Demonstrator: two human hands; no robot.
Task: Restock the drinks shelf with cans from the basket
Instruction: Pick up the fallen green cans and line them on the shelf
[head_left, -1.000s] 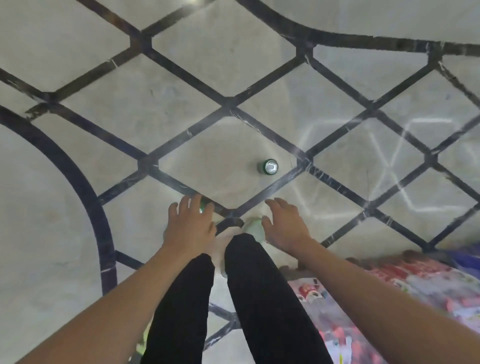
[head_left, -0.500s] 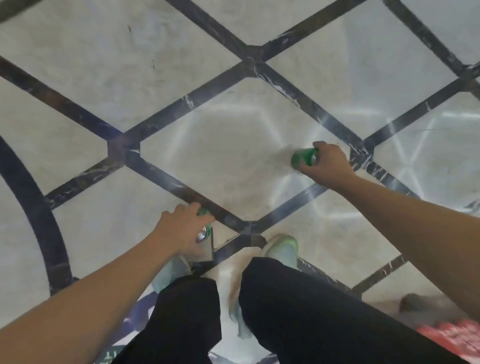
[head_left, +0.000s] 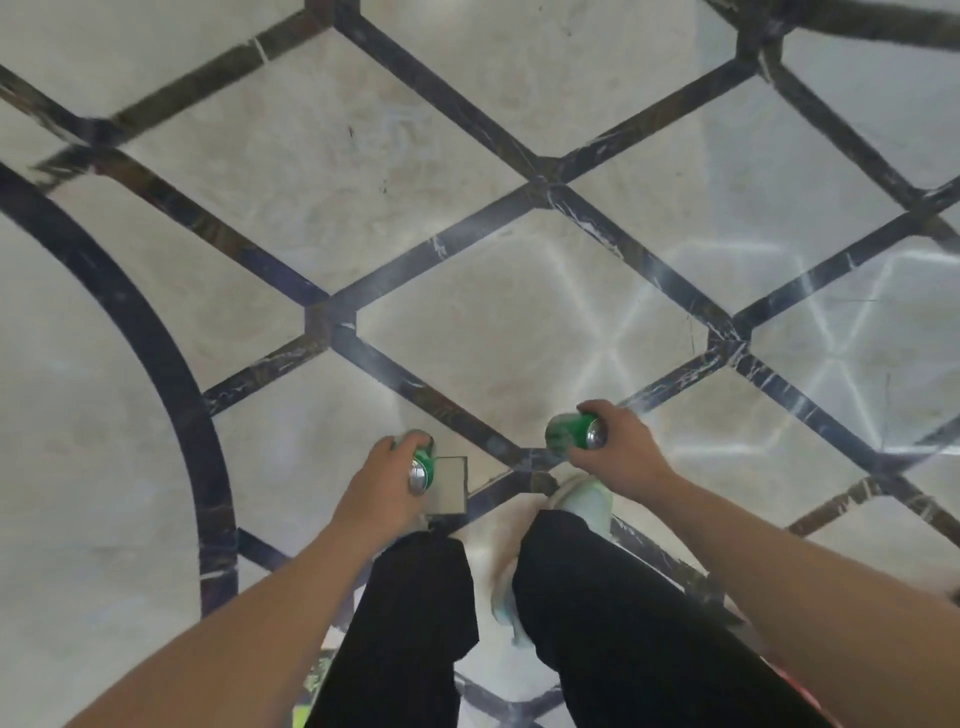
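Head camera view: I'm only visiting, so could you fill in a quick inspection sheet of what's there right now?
Surface: pale marble floor with dark inlaid bands.
Job's things: two green cans, left can and right can; basket and shelf not in view.
Clutter: nothing seen.
Grippers: left hand grips the left can; right hand grips the right can.
Cables: nothing seen.
Surroundings: black trousers, a pale shoe.

Marble floor (head_left: 467, 130), dark inlay lattice (head_left: 540, 179); black trousers (head_left: 597, 623); pale shoe (head_left: 587, 501), blurred.
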